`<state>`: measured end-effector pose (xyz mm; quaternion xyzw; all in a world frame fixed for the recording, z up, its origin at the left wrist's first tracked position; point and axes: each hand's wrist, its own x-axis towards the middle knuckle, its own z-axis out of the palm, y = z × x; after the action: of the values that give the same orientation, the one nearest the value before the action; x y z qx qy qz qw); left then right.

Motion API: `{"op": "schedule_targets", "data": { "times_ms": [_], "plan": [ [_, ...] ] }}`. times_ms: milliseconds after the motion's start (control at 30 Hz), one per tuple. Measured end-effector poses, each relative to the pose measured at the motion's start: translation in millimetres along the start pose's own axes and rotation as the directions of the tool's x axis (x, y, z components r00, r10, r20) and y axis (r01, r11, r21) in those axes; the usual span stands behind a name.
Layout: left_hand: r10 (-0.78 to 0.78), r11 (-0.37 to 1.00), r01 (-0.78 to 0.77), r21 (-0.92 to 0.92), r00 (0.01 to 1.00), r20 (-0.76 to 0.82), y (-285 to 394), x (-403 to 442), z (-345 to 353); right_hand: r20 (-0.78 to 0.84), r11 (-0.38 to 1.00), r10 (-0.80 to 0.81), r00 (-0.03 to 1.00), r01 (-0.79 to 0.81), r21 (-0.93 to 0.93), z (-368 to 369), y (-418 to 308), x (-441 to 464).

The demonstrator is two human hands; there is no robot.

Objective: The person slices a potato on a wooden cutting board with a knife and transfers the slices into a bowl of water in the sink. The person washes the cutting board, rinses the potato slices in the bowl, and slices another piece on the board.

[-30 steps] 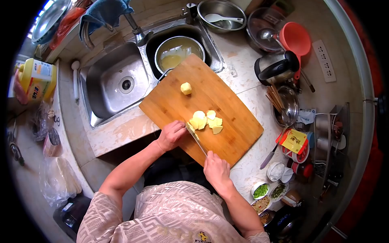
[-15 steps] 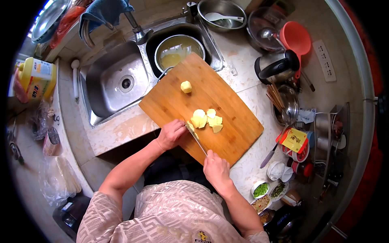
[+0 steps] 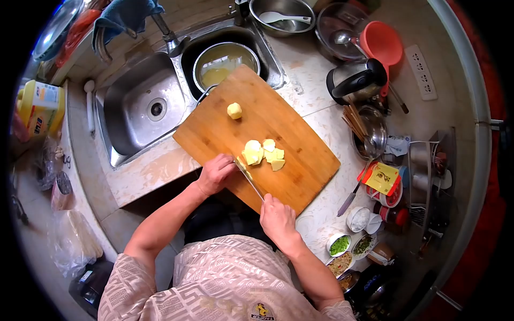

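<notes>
My right hand (image 3: 278, 215) is closed around the handle end of a knife (image 3: 250, 179), whose blade points up and left over the near edge of a wooden cutting board (image 3: 294, 125). Near the blade's tip is my left hand (image 3: 218, 172), its fingers bent together; what they pinch, if anything, is hidden. Thin yellow bits lie along the blade. Just beyond it sit several cut pale-yellow potato pieces (image 3: 253, 151) in a loose cluster. A whole peeled potato (image 3: 234, 111) rests farther up the board.
Left of the board is a double sink (image 3: 128, 115); a metal basin (image 3: 249, 54) of cloudy liquid sits in its right bowl. An electric kettle (image 3: 353, 79), a pot with chopsticks (image 3: 376, 128), a long-handled ladle (image 3: 348, 203) and small bowls, one with chopped greens (image 3: 339, 245), line the right side.
The whole view has shifted slightly, so everything appears a little farther left. Both hands and the knife stay in nearly the same place over the board; the yellow bits by the blade look slightly different.
</notes>
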<state>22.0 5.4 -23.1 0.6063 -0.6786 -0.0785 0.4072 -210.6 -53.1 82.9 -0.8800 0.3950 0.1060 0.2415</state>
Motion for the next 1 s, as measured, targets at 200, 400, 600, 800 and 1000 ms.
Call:
{"op": "schedule_targets", "data": {
  "times_ms": [200,400,600,800,1000],
  "plan": [
    [0.03,1.0,-0.03,0.004,0.999,-0.029,1,1,3,-0.009,1.0,0.014,1.0,-0.014,0.023,9,11,14],
    [0.043,0.999,-0.042,0.032,0.999,-0.002,-3,-3,6,0.021,1.0,0.022,1.0,-0.022,0.006,-10,-4,-1],
    [0.052,0.998,-0.052,0.035,0.998,-0.021,-1,-1,6,0.02,1.0,0.008,1.0,-0.007,-0.018,11,5,15],
    [0.089,0.996,-0.087,0.032,0.993,-0.077,-2,1,5,0.001,1.0,0.008,1.0,-0.008,0.026,-5,3,9],
    [0.091,0.994,-0.087,0.073,0.994,-0.056,-6,-3,8,-0.025,1.0,-0.013,1.0,0.013,-0.014,-8,-3,-2]
  ]
}}
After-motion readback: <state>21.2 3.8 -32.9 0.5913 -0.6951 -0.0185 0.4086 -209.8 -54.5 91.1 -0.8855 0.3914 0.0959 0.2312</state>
